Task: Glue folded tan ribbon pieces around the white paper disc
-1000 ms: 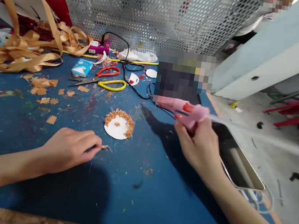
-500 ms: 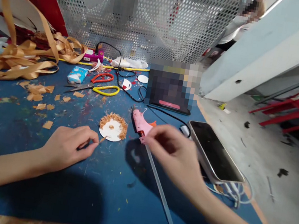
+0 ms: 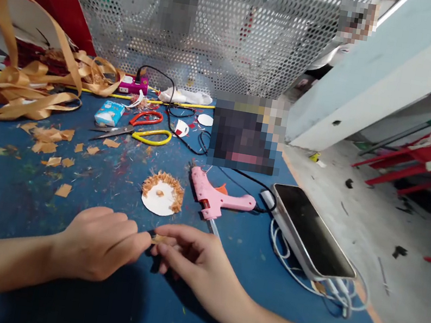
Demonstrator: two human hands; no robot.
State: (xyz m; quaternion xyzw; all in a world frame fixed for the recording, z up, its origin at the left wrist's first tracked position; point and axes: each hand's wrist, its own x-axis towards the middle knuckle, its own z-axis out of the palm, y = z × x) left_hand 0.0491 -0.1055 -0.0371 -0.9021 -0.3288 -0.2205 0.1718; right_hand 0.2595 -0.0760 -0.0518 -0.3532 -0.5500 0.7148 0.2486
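My left hand (image 3: 106, 242) is closed, thumb and forefinger pinching one end of a small folded piece of tan ribbon (image 3: 160, 239). From the other side, the fingertips of my right hand (image 3: 201, 261) close on the same piece; its far part is hidden by the fingers. Just beyond them lies a white paper disc (image 3: 158, 204), edged with frayed tan ribbon pieces along its top and sides, one bit in its middle. A pink glue gun (image 3: 220, 198) rests on its side to the right of the disc. Its clear glue stick (image 3: 213, 227) runs back behind my right hand.
Loose tan ribbon squares (image 3: 48, 139) and a heap of ribbon (image 3: 24, 91) are at the left. Scissors (image 3: 151, 135) with red and yellow handles lie near a blue packet (image 3: 109, 112). A phone (image 3: 312, 227) with white cables sits at the right edge; a black cord crosses the back.
My right hand has left the glue gun and come down and left to the ribbon piece. My left hand has shifted slightly towards me with that piece, away from the disc.
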